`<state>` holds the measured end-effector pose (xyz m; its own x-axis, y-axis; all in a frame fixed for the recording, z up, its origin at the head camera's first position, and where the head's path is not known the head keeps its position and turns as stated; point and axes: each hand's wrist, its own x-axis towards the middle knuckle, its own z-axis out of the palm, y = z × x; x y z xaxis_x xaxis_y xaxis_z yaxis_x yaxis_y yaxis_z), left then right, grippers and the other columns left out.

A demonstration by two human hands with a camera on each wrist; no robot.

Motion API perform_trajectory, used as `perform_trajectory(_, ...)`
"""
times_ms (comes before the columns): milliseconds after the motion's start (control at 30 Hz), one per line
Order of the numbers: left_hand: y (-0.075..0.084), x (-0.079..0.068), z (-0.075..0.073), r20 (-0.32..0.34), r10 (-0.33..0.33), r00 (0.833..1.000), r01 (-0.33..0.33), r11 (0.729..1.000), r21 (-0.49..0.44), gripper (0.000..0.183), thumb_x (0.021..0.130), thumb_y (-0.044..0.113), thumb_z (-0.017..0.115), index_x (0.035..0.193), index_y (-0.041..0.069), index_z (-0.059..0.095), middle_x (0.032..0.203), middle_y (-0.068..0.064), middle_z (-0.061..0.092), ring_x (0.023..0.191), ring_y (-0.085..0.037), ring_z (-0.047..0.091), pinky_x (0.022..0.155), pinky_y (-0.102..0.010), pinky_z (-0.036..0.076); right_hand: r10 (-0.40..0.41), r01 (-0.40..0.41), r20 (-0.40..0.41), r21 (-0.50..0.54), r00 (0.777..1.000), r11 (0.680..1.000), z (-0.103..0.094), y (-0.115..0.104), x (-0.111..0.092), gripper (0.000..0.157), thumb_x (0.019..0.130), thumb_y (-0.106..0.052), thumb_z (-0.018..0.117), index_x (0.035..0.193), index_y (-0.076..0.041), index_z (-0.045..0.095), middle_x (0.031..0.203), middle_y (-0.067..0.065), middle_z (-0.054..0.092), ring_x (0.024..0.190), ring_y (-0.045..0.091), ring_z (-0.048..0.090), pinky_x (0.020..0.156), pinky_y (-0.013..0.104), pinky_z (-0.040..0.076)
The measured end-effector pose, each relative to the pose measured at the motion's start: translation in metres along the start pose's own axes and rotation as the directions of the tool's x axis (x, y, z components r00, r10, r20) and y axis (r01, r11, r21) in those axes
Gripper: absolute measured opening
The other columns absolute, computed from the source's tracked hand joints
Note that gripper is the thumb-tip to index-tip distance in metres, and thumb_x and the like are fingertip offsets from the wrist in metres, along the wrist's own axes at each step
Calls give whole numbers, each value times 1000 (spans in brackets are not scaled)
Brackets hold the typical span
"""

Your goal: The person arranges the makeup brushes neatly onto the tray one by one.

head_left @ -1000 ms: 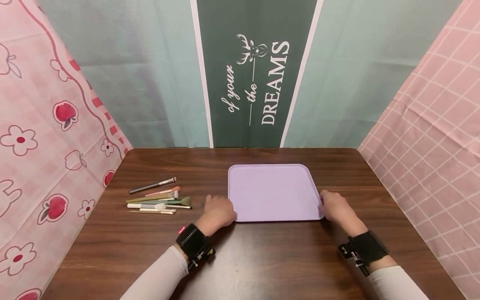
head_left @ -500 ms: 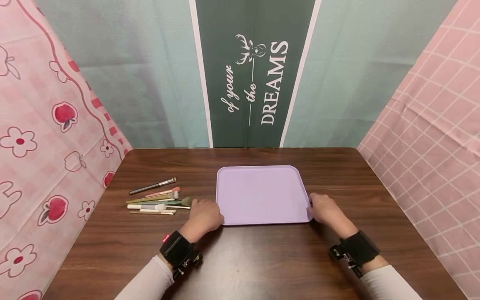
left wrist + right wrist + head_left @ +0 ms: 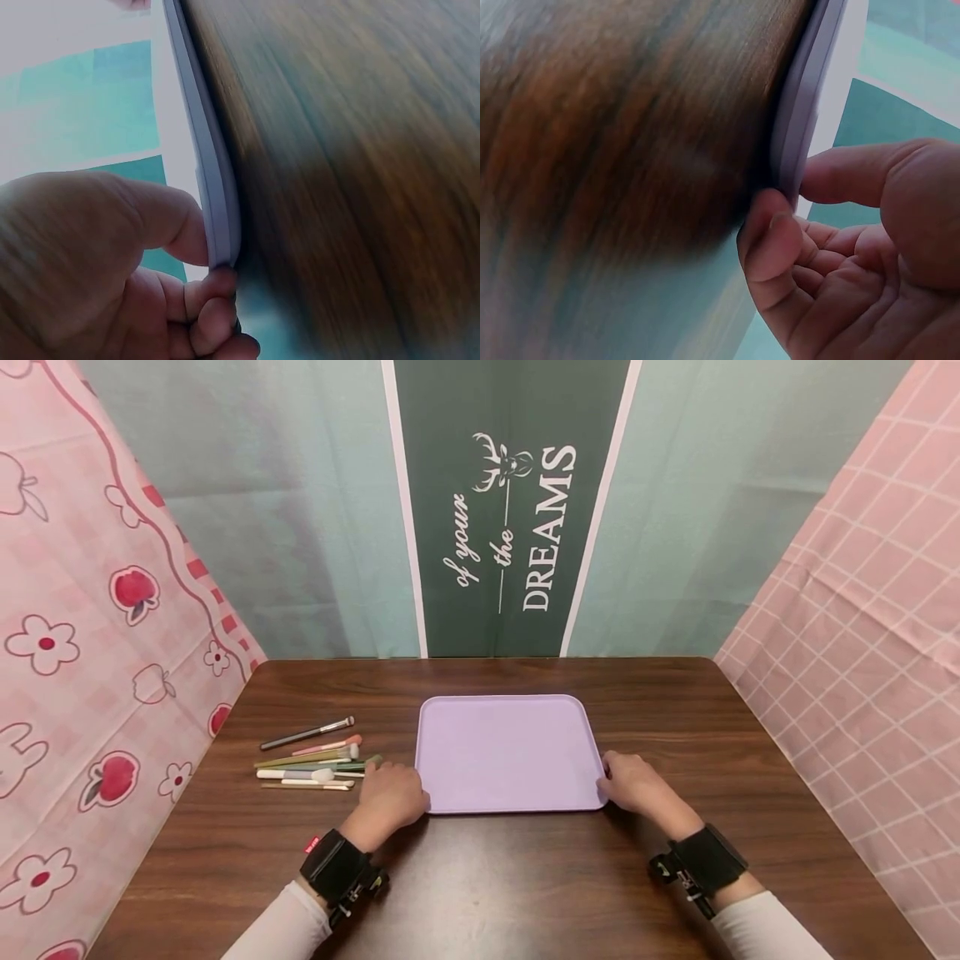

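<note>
A shallow lilac tray (image 3: 510,753) with rounded corners lies between my two hands in the head view. My left hand (image 3: 392,795) grips its near left corner. In the left wrist view, the thumb is on the inner side of the tray's rim (image 3: 214,180) and curled fingers (image 3: 215,319) are beneath the edge. The right hand (image 3: 636,782) pinches the opposite near corner. From the right wrist, a thumb and curled fingers (image 3: 774,244) close on the tray's edge (image 3: 801,127). Nothing lies on the tray.
Several makeup brushes (image 3: 307,774) lie in a loose group on the left of the brown wooden table (image 3: 525,885), right by my left hand, which covers the tip of a green one. A dark-handled brush (image 3: 307,732) sits behind them. Fabric curtains (image 3: 322,510) stand around the table.
The tray has slid left and slightly nearer, with both hands keeping their hold on its corners. My left hand now reaches the brush tips. The brushes stay in place.
</note>
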<state>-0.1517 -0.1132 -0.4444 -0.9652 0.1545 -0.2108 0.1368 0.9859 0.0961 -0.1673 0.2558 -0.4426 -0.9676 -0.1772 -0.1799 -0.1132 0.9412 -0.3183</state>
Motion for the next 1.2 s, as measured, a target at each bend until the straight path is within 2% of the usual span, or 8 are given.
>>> perform_trajectory(200, -2, 1, 1, -11, 3, 1000, -3, 1000, 10, 23, 85, 25, 61, 87, 3, 71, 94, -13, 69, 99, -32, 61, 105, -54, 32, -4, 4, 11, 15, 1000, 1000, 2, 1, 2, 11, 87, -13, 62, 86, -3, 57, 72, 5, 57, 65, 20, 54, 59, 35, 45)
perform_trajectory(333, -3, 1, 2, -3, 6, 1000, -6, 1000, 3, 23, 85, 24, 60, 84, 4, 70, 93, -13, 68, 98, -31, 61, 106, -54, 31, -13, 12, 30, 30, 999, 999, 4, 6, 5, 11, 85, -13, 62, 84, -4, 56, 71, 5, 55, 65, 21, 53, 59, 34, 43)
perform_trajectory(567, -4, 1, 2, -26, 13, 1000, -14, 1000, -12, 22, 85, 23, 58, 84, 4, 69, 91, -12, 68, 93, -30, 60, 100, -54, 34, -53, 51, 48, 41, 997, 998, 4, 14, 11, 11, 85, -15, 62, 82, -6, 56, 71, 4, 56, 66, 21, 52, 60, 34, 42)
perform_trajectory(800, -6, -1, 4, -43, 13, 999, -13, 1000, -9, 23, 86, 24, 58, 83, 4, 69, 90, -12, 67, 91, -31, 60, 97, -53, 35, -45, 44, 78, 26, 996, 999, 3, 13, 15, 13, 88, -19, 61, 86, -7, 58, 74, 5, 57, 67, 22, 53, 60, 35, 42)
perform_trajectory(1000, -10, -5, 5, -93, 22, 995, -22, 1000, -1, 25, 89, 25, 57, 80, 3, 68, 85, -12, 66, 88, -30, 60, 95, -51, 37, -48, 44, 93, 46, 994, 998, 3, 13, 16, 13, 89, -19, 61, 88, -6, 58, 74, 5, 56, 66, 21, 53, 59, 34, 43)
perform_trajectory(1200, -14, -11, 0, -166, 37, 985, -34, 999, 20, 35, 94, 34, 61, 89, 0, 69, 87, -13, 66, 93, -32, 61, 87, -50, 45, -51, 40, 121, 91, 991, 995, 2, 15, 14, 14, 91, -17, 61, 94, -4, 59, 74, 5, 57, 63, 18, 54, 57, 33, 44)
